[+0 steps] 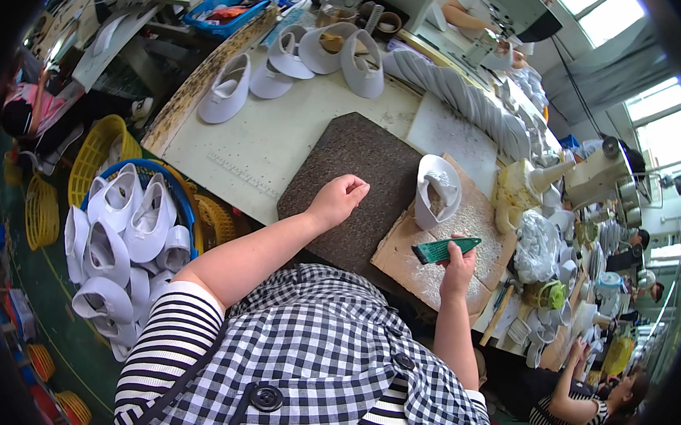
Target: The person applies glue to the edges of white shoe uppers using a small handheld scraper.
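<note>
Two bare hands show in the head view, working over a pale tabletop [248,148]. The fingers of the right hand [458,269] are closed around a flat green tool [448,250], thumb and fingertips pressed to its sides, its dark end pointing left out of the grip and its long axis running nearly crosswise. One white shoe upper [425,192] lies just beyond these fingers and slightly to their left, on a sheet of brown cardboard [391,251] dusted with pale flecks; its long axis runs roughly away from the person, so it stands close to square with the tool. A narrow gap shows between tool and upper, though how high the tool is above the cardboard I cannot tell. The right hand is the nearer one. Left of the upper and well apart from it, the left hand [334,203] is over a dark board [349,147], its fingers loosely curled with the tips together; nothing shows in them, but a very small thing could be hidden. Beyond the left fingers, several more white uppers [226,91] stand along the far side; well to their left, a blue basket [194,205] is heaped with others.
</note>
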Demonstrator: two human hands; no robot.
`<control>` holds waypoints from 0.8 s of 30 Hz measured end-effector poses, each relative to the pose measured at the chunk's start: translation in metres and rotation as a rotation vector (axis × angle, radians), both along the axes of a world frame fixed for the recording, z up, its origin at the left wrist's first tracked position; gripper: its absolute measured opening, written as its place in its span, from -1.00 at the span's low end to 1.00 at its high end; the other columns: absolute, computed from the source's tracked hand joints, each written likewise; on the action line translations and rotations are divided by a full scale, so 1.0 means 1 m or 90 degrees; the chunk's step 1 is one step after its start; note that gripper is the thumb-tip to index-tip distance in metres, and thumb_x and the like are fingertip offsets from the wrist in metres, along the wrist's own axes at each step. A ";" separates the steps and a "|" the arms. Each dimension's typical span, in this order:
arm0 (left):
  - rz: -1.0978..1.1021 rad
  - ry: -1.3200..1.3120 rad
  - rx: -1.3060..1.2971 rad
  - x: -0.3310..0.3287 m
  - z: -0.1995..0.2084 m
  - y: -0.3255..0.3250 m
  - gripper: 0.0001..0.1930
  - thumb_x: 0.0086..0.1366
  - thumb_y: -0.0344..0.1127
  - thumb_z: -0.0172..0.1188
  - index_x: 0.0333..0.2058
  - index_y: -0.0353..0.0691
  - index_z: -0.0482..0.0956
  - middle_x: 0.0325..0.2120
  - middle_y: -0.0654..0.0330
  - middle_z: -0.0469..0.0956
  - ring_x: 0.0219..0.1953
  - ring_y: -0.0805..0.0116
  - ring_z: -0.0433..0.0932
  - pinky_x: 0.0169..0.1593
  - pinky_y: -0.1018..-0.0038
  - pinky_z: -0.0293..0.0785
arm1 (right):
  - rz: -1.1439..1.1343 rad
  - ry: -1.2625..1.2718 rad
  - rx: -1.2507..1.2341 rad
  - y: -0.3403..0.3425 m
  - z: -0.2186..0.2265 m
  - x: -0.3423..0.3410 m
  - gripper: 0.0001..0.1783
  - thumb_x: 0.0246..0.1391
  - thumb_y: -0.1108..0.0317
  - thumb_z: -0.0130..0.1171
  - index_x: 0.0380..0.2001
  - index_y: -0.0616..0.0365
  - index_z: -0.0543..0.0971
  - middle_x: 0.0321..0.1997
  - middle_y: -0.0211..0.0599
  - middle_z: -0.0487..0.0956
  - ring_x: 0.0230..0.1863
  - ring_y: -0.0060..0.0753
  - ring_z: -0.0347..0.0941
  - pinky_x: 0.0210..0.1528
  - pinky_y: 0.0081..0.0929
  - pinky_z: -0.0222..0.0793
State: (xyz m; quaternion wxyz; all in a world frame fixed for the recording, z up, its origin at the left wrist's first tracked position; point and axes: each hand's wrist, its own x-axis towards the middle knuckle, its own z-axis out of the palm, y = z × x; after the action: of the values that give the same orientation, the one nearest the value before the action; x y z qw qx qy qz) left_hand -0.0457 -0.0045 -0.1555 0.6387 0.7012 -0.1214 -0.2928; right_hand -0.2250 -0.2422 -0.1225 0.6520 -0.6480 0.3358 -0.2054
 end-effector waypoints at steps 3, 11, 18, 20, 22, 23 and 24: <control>-0.007 -0.252 0.010 0.012 0.007 -0.036 -0.76 0.29 -0.18 0.12 -0.26 -0.25 0.55 -0.41 0.21 0.49 -0.36 0.47 0.47 -0.23 0.49 0.42 | 0.002 0.000 0.030 0.010 0.002 -0.020 -0.85 0.12 0.43 0.03 -0.21 0.12 0.41 -0.37 -0.39 0.47 -0.45 -0.56 0.42 -0.47 -0.57 0.39; -0.259 -0.698 0.161 0.031 0.031 -0.157 -0.77 0.07 -0.26 0.28 -0.26 -0.12 0.60 -0.29 0.09 0.49 -0.13 0.12 0.48 -0.06 0.29 0.43 | 0.136 0.183 -0.502 0.017 0.034 -0.022 -0.83 -0.13 0.49 0.04 -0.37 0.17 0.46 -0.33 -0.06 0.49 -0.27 0.03 0.43 -0.20 -0.17 0.36; -0.407 -0.900 0.329 0.031 0.017 -0.205 -0.83 -0.01 -0.25 0.31 -0.40 -0.11 0.62 -0.29 0.16 0.52 -0.11 0.15 0.48 -0.05 0.27 0.43 | 0.183 0.107 -0.686 -0.001 0.017 0.023 -0.81 -0.15 0.42 0.16 -0.37 0.17 0.48 -0.21 -0.11 0.44 -0.17 -0.03 0.41 -0.15 -0.21 0.37; -0.386 -0.691 0.292 0.039 0.013 -0.206 -0.87 0.00 -0.27 0.29 -0.45 -0.13 0.62 -0.34 0.13 0.54 -0.14 0.20 0.50 -0.05 0.28 0.42 | 0.211 0.173 -0.735 -0.006 0.009 0.030 -0.80 -0.17 0.41 0.19 -0.39 0.16 0.49 -0.27 -0.15 0.44 -0.17 -0.06 0.41 -0.12 -0.26 0.36; -0.288 -0.568 0.298 0.060 0.020 -0.204 -0.87 0.02 -0.27 0.28 -0.45 -0.16 0.61 -0.39 0.11 0.56 -0.22 0.20 0.53 -0.13 0.30 0.44 | 0.244 0.171 -0.741 -0.018 0.000 0.026 -0.78 -0.20 0.38 0.24 -0.40 0.14 0.50 -0.30 -0.19 0.43 -0.20 -0.12 0.40 -0.15 -0.27 0.36; -0.190 -0.444 0.293 0.074 0.024 -0.202 -0.87 0.05 -0.27 0.28 -0.46 -0.19 0.61 -0.43 0.10 0.58 -0.31 0.20 0.56 -0.21 0.31 0.46 | 0.301 0.179 -0.753 -0.020 -0.002 0.020 -0.79 -0.18 0.37 0.24 -0.38 0.11 0.52 -0.32 -0.22 0.43 -0.21 -0.14 0.40 -0.14 -0.29 0.36; -0.092 -0.321 0.283 0.087 0.027 -0.200 -0.86 0.07 -0.27 0.27 -0.47 -0.21 0.60 -0.48 0.09 0.61 -0.40 0.21 0.59 -0.29 0.33 0.49 | 0.357 0.189 -0.766 -0.020 -0.001 0.017 -0.81 -0.15 0.37 0.24 -0.37 0.09 0.54 -0.33 -0.26 0.43 -0.21 -0.16 0.40 -0.14 -0.30 0.35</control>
State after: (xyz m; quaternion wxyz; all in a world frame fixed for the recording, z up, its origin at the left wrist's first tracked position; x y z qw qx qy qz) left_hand 0.0415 -0.2043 -0.1285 0.3979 0.8629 -0.2584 -0.1740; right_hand -0.2083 -0.2624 -0.1237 0.1539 -0.9817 0.0682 -0.0887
